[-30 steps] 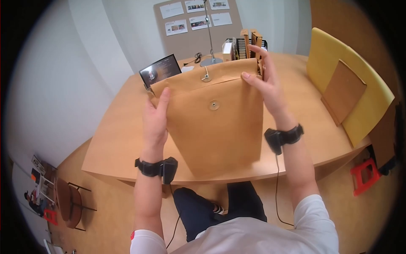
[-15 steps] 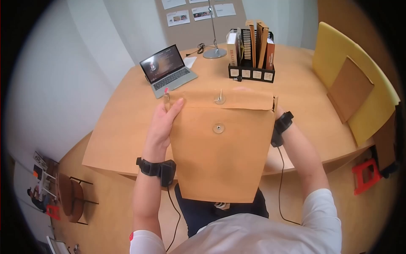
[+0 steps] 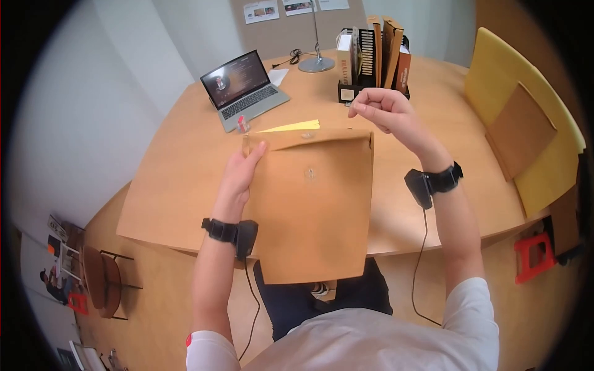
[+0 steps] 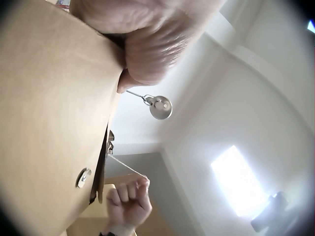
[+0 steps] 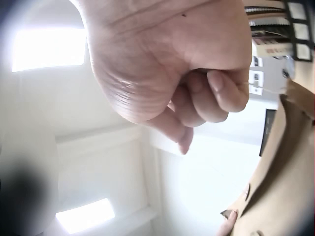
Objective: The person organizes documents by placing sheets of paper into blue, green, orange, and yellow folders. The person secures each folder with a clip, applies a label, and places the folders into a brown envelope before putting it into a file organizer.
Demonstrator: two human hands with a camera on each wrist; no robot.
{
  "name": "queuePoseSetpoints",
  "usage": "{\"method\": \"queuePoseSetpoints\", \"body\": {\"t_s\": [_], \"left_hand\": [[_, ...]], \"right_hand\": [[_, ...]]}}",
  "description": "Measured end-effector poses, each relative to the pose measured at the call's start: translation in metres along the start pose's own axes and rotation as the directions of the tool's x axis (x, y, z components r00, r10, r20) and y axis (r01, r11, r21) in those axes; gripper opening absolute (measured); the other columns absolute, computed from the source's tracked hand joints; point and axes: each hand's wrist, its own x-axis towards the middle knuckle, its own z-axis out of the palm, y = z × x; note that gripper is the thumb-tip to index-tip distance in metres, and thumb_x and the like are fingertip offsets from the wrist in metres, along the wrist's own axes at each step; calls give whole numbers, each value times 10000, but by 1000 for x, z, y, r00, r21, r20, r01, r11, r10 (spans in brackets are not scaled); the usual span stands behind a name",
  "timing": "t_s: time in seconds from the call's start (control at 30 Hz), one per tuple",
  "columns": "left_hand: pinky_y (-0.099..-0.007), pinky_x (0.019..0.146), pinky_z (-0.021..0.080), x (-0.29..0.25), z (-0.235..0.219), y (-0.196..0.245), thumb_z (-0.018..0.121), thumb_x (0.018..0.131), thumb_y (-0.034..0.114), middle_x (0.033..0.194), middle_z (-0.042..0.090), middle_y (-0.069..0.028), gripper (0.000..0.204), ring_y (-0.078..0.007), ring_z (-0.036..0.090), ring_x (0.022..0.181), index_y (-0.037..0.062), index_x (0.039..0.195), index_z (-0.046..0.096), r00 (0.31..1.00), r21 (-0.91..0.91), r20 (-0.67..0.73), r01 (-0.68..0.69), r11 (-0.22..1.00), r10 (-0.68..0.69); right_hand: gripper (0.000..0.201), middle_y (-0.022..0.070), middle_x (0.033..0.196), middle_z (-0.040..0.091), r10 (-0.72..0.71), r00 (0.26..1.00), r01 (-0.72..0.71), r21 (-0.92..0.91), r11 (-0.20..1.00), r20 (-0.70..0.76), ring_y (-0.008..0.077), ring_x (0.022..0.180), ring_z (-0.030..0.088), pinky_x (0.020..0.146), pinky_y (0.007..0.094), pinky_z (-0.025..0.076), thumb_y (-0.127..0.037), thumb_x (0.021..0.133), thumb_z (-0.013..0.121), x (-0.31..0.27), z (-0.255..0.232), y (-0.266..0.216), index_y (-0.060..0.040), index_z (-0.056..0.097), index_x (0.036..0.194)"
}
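Note:
A brown paper document envelope (image 3: 309,216) hangs upright before me, its flap along the top and a round clear button (image 3: 311,174) on its front. My left hand (image 3: 238,176) grips its upper left edge, thumb on the front. Off the envelope's upper right corner is my right hand (image 3: 393,117), fingers curled. In the left wrist view a thin white string (image 4: 128,166) runs taut from the envelope's flap to those fingers, which pinch its end. Behind the envelope's top edge shows a yellow strip (image 3: 291,126); a small red and clear item (image 3: 242,123) sits by the upper left corner.
On the wooden desk (image 3: 167,191) stand an open laptop (image 3: 247,93), a lamp base (image 3: 317,63) and a black rack (image 3: 348,94) of books and folders. A yellow panel (image 3: 495,68) with a brown folder (image 3: 523,130) leans at the right. Below it is a red stool (image 3: 535,258).
My right hand let go of the envelope's right edge, went behind it, then came out up and right with the string. The envelope has come lower and nearer; my left hand still grips it.

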Motion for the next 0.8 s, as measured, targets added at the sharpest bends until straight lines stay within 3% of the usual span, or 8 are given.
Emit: {"method": "queuePoseSetpoints", "body": {"t_s": [0.13,0.23,0.33,0.43,0.53,0.63,0.7,0.8], "left_hand": [[-312,759,607,42,-16,-46,640,1018,189,1094,712,-119,309,-179,718,926,-44,1219,611,991,-147,-38,122,982,-129],[-333,815,566,67,-23,-98,608,1029,179,1159,691,-108,328,-200,681,1014,-20,1288,586,986,-241,-81,123,963,-146],[-363,818,606,86,-35,-142,602,1012,112,1202,673,-155,336,-245,700,1020,-57,1297,546,967,-149,-165,168,974,-192],[-369,906,574,94,-34,-168,589,1001,80,1235,655,-172,358,-263,661,1121,-19,1340,533,943,-23,-295,152,988,-152],[-417,1068,448,83,-19,-160,632,932,72,1396,563,-196,485,-299,536,1296,27,1397,505,908,360,-380,-31,932,177],[-391,1110,433,72,-3,-134,574,922,-27,1289,633,-187,408,-327,557,1279,27,1326,575,745,869,-90,-266,417,661],[-379,1117,427,77,1,-124,553,920,-49,1315,635,-165,387,-331,568,1261,17,1298,601,859,657,166,-462,596,484],[-355,1116,429,85,11,-122,507,936,-71,1350,635,-141,354,-304,584,1246,4,1257,636,812,519,509,-554,651,285]], "right_hand": [[110,169,697,652,-227,971,125,-647,752,-76,315,650,673,596,409,524,-118,924,627,-13,40,13,-58,662,1009],[110,158,728,686,-73,997,62,-905,421,34,351,683,691,590,452,542,-50,864,584,-32,68,70,-58,631,964],[361,128,773,707,90,993,41,-923,383,81,333,679,685,587,441,536,-19,833,556,-48,83,110,-81,647,1177],[371,131,767,707,214,970,24,-923,384,114,333,665,683,584,438,535,-45,849,558,-54,85,128,-70,634,1211],[235,147,701,692,79,989,73,-868,490,128,356,656,698,581,459,550,-41,816,578,-59,87,132,-52,602,1049],[260,145,678,685,167,960,134,-894,427,224,339,638,702,570,436,553,-51,815,588,-53,91,123,-16,598,1072],[266,125,643,658,162,941,214,-894,394,296,324,592,679,534,418,533,-61,821,592,-51,96,131,1,598,1080],[203,101,610,633,122,925,310,-899,310,360,289,546,667,496,383,522,-75,822,607,-47,106,140,17,596,1002]]}}
